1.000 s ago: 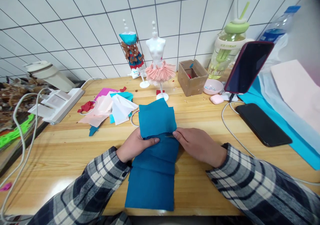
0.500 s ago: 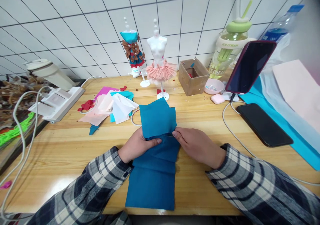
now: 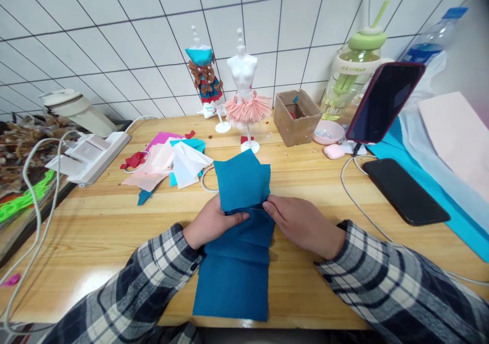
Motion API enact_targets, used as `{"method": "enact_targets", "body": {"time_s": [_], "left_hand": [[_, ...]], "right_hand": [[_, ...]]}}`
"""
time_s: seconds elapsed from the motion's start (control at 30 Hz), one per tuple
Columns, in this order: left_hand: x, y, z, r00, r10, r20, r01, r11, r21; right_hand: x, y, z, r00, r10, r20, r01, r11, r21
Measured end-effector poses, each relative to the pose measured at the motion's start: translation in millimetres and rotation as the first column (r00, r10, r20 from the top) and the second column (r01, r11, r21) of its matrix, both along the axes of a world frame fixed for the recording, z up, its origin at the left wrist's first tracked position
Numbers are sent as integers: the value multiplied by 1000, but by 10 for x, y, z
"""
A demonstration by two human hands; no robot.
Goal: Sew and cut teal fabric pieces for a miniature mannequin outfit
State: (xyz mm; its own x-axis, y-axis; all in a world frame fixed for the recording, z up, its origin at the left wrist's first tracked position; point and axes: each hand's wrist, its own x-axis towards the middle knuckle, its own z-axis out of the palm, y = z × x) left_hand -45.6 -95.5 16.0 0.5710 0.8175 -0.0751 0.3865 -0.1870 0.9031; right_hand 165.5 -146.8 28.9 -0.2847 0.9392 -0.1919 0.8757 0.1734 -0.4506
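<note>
A long piece of teal crepe paper (image 3: 233, 288) lies at the front middle of the table, its upper part raised and folded over. My left hand (image 3: 214, 220) grips its left side, thumb on top and fingers hidden underneath. On the right edge, my right hand (image 3: 301, 224) pinches with thumb and forefinger. A thin needle (image 3: 256, 209) points left from those fingertips, lying across the paper just below the fold. Behind the paper stands a small white mannequin (image 3: 244, 74) wearing a pink pleated skirt (image 3: 250, 108).
A second mannequin in a teal and brown dress (image 3: 204, 74), a cardboard box (image 3: 294, 130) and a green-lidded bottle (image 3: 353, 74) stand at the back. Paper scraps (image 3: 164, 158) lie left, a power strip (image 3: 91, 160) beyond them. Two phones, one lying flat (image 3: 405, 191), are on the right.
The view has shifted very slightly, moving everything a little to the right. Both hands keep their hold on the crepe paper, with almost no visible movement.
</note>
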Motion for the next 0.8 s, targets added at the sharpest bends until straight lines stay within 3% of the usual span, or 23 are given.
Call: {"method": "enact_targets", "body": {"time_s": [0.6,0.8], "left_hand": [[24,-14,3,1000,-20,-6,20,1000,21],[40,-43,-5,999,39,-6,-39,999,24]], "right_hand": [[-10,-10,-31,1000,-1,-24,1,1000,8],[-24,-26,-56,999,-6,-45,6,1000,16]]}}
